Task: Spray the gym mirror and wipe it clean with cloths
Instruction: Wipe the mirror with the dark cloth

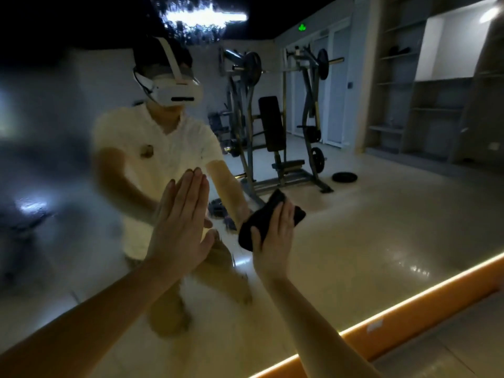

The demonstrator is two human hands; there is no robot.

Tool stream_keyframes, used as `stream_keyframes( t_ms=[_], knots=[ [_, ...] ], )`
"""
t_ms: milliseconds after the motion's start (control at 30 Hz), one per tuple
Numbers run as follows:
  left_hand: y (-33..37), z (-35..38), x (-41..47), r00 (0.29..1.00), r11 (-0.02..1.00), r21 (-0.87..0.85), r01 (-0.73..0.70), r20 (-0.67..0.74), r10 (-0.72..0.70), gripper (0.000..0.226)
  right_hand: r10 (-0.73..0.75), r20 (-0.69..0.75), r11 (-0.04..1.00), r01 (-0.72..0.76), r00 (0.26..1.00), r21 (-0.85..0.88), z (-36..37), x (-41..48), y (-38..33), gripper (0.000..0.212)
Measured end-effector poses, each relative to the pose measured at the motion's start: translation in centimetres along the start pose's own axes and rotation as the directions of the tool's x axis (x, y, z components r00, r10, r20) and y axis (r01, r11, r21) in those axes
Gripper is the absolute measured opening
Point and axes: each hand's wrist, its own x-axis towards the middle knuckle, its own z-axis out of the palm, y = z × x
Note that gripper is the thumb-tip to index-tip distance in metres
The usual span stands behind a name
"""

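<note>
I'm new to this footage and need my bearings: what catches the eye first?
At centre, the left hand lies flat, fingers straight, on the mirror, while the right hand grips a dark cloth against the glass. The mirror reflects a weight machine at upper centre, and a glowing orange strip runs along its lower right edge.

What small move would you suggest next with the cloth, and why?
Probably sweep the black cloth, gripped by the right hand against the mirror, leftward: the glass there looks hazy, while the right side reflects sharply. The left hand rests flat in that path.
</note>
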Motion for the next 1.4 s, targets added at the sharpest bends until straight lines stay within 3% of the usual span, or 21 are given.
stream_keyframes(
  t_ms=[133,233,533,700,767,833,900,933,1033,1233,1300,1400],
  knots=[
    [-2.2,-1.3,-0.6,1.0,1.0,0.007,0.019,0.002,-0.019,0.097,-0.259,0.065,0.958,0.265,0.964,-0.112,0.5,0.5,-4.5,0.079],
    [-3.0,-2.4,0.2,0.999,0.999,-0.014,0.028,-0.018,-0.029,0.105,-0.332,0.117,0.916,0.35,0.936,-0.196,-1.6,3.4,-4.7,0.08],
    [-4.1,-5.8,7.3,0.989,0.998,-0.026,0.065,-0.131,-0.068,0.095,-0.309,-0.062,0.912,0.277,0.949,-0.303,-11.4,20.6,-9.3,0.074],
    [-5.9,-8.4,11.4,0.95,0.99,-0.076,0.119,-0.28,-0.136,0.084,-0.323,-0.125,0.912,0.273,0.938,-0.307,-10.9,23.1,-15.2,0.079],
    [-7.0,-9.3,12.6,0.925,0.986,-0.083,0.141,-0.344,-0.162,0.078,-0.474,-0.022,0.832,0.44,0.88,-0.339,-9.4,21.5,-17.2,0.08],
    [-8.4,-10.2,13.6,0.911,0.984,-0.083,0.156,-0.373,-0.176,0.077,-0.66,0.137,0.671,0.662,0.738,-0.335,-8.2,20.2,-18.3,0.081],
    [-10.0,-10.7,14.4,0.908,0.985,-0.068,0.161,-0.38,-0.175,0.08,-0.755,0.215,0.529,0.769,0.62,-0.358,-8.3,20.8,-18.4,0.081],
    [-10.6,-11.0,14.7,0.907,0.986,-0.059,0.156,-0.386,-0.166,0.081,-0.765,0.227,0.496,0.777,0.602,-0.387,-8.8,21.8,-18.4,0.081],
    [-12.0,-11.7,16.0,0.894,0.993,-0.027,0.117,-0.433,-0.117,0.084,-0.726,0.193,0.514,0.707,0.66,-0.485,-11.4,26.1,-20.4,0.08],
    [-14.4,-13.9,19.5,0.867,0.989,0.038,0.143,-0.487,-0.107,0.081,-0.598,-0.074,0.704,0.479,0.798,-0.524,-15.6,34.5,-28.1,0.082],
    [-15.4,-14.7,20.6,0.854,0.986,0.035,0.164,-0.505,-0.124,0.08,-0.606,-0.084,0.71,0.49,0.791,-0.506,-14.5,33.5,-27.9,0.082],
    [-16.4,-15.1,21.5,0.849,0.982,0.04,0.182,-0.51,-0.137,0.083,-0.745,0.131,0.505,0.681,0.655,-0.531,-12.6,30.1,-25.2,0.082]
  ],
)
